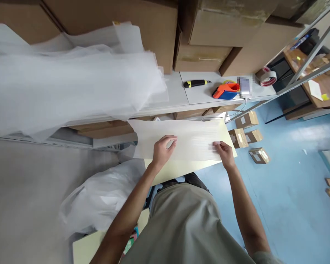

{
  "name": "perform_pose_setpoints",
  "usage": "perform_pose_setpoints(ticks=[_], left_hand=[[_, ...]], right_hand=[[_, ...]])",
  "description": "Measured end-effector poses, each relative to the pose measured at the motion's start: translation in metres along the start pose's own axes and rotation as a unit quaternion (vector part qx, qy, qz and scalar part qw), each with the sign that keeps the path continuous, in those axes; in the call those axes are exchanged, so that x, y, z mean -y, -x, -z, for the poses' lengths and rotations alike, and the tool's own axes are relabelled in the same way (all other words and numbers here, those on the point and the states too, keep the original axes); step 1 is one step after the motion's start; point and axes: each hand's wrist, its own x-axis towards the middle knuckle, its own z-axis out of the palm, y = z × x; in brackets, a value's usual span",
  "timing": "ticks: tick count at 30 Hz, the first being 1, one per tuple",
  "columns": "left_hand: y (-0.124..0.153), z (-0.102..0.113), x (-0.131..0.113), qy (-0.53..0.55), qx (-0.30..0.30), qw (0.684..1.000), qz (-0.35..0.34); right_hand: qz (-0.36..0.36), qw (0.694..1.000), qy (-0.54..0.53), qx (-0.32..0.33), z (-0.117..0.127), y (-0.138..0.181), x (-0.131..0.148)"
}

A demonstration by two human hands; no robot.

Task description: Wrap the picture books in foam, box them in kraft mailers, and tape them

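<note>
A thin white foam sheet lies spread over a pale yellow board in front of my body. My right hand pinches the sheet near its right end between thumb and fingers. Over the sheet's middle is my left hand, its thumb and fingertips curled together in a pinch. Whether anything is caught between those left fingertips I cannot make out. The sheet's left end curls up a little beyond my left hand.
A big stack of white foam sheets covers the shelf at left. On that shelf are a utility knife, an orange and blue tape dispenser and tape rolls. Cardboard boxes sit on the blue floor; a white plastic bag is at left.
</note>
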Motion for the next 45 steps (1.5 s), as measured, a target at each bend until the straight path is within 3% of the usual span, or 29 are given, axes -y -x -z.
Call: perform_pose_setpoints(ticks=[6, 15, 22, 26, 30, 34, 38, 45], left_hand=[[0.027, -0.080, 0.040, -0.079, 0.090, 0.988, 0.095], [0.056, -0.220, 0.087, -0.242, 0.244, 0.908, 0.241], [0.082, -0.288, 0.098, -0.313, 0.285, 0.847, 0.321], [0.096, -0.303, 0.091, -0.333, 0.277, 0.840, 0.326], [0.105, -0.303, 0.086, -0.347, 0.262, 0.842, 0.320], [0.113, -0.294, 0.087, -0.357, 0.251, 0.839, 0.324], [0.120, -0.286, 0.090, -0.353, 0.265, 0.835, 0.329], [0.116, -0.276, 0.098, -0.318, 0.281, 0.842, 0.333]], right_hand=[[-0.043, 0.997, 0.041, 0.045, 0.045, -0.060, -0.084], [-0.092, 0.982, 0.086, 0.143, 0.092, -0.150, -0.199], [-0.102, 0.967, 0.184, 0.146, 0.138, -0.181, -0.269], [-0.101, 0.958, 0.240, 0.124, 0.156, -0.190, -0.289], [0.019, 0.940, 0.325, 0.103, 0.148, -0.180, -0.290], [0.128, 0.893, 0.374, 0.215, 0.114, -0.153, -0.284], [0.130, 0.864, 0.390, 0.291, 0.083, -0.130, -0.286], [0.100, 0.858, 0.417, 0.282, 0.071, -0.122, -0.295]])
